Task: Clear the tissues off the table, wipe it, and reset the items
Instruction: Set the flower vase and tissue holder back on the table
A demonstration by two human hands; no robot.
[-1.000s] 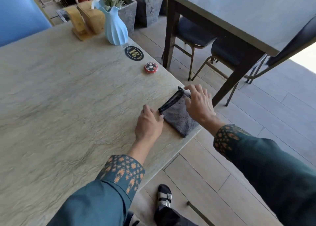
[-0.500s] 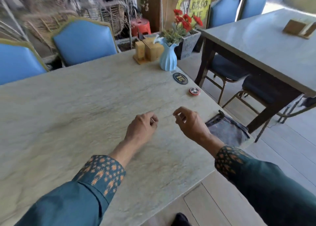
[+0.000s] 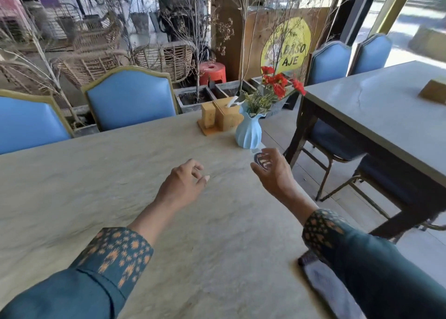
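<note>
The pale stone table [image 3: 96, 198] fills the lower left. My left hand [image 3: 182, 182] hovers over its middle, fingers loosely curled and holding nothing. My right hand [image 3: 272, 171] reaches toward the far right corner, fingers apart and empty, partly covering the round black number disc [image 3: 258, 157]. Beyond it stand a light blue vase [image 3: 248, 131] with red flowers and a wooden tissue holder [image 3: 220, 118] with a tissue sticking out. The folded grey cloth [image 3: 323, 285] lies at the table's near right edge, partly hidden under my right sleeve.
Two blue chairs [image 3: 130, 99] stand at the table's far side. A second table [image 3: 386, 111] with dark chairs is to the right, across a narrow floor gap. Concrete planters [image 3: 195, 96] and rattan furniture sit behind.
Both hands let go of the grey cloth and moved forward toward the vase and disc. My view lifted, and the cloth now lies near my right sleeve.
</note>
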